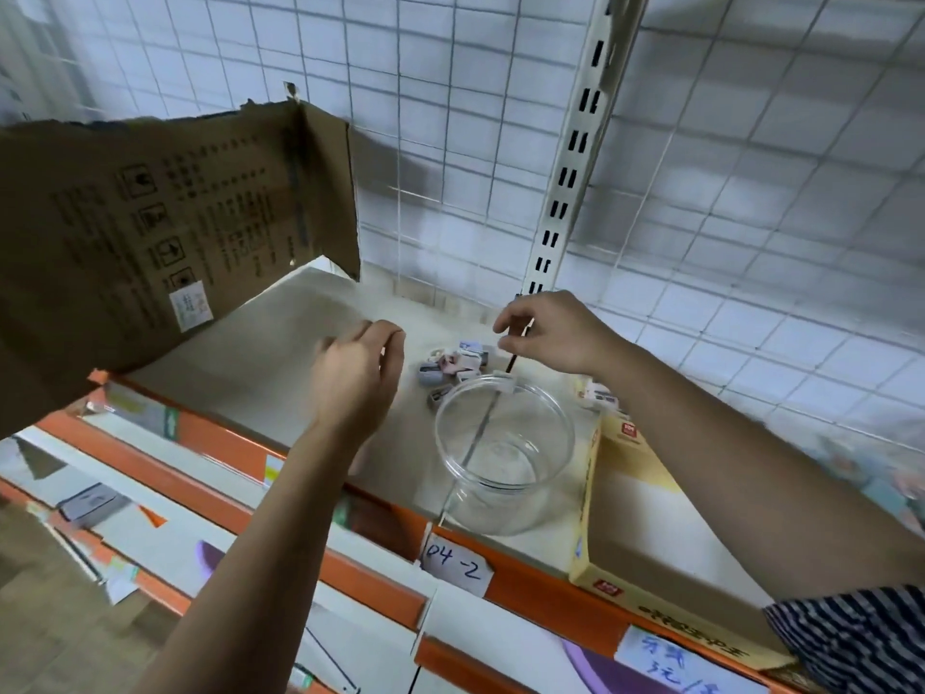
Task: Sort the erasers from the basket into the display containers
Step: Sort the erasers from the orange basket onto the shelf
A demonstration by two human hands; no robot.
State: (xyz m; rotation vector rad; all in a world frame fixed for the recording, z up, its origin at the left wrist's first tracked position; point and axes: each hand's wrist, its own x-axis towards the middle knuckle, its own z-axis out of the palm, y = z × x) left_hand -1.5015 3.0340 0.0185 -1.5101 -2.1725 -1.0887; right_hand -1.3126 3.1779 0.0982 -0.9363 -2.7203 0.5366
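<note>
Several small wrapped erasers [450, 365] lie in a loose pile on the beige shelf [240, 373], just behind an empty clear round jar [500, 515] that stands upright near the shelf's front edge. A few more erasers [598, 393] lie to the right of the jar, partly hidden by my right forearm. My left hand [358, 373] hovers left of the pile, blurred, its fingers loosely curled with nothing seen in them. My right hand [548, 330] hangs above the right end of the pile, fingertips pointing down and drawn together, with no eraser visible in them.
A large brown cardboard box [150, 217] hangs over the shelf's left part. A flat yellow box [630, 498] lies right of the jar. Wire grid and a slotted upright [570, 157] back the shelf. An orange front rail carries a "04-2" label [453, 563]; lower shelves hold packaged goods.
</note>
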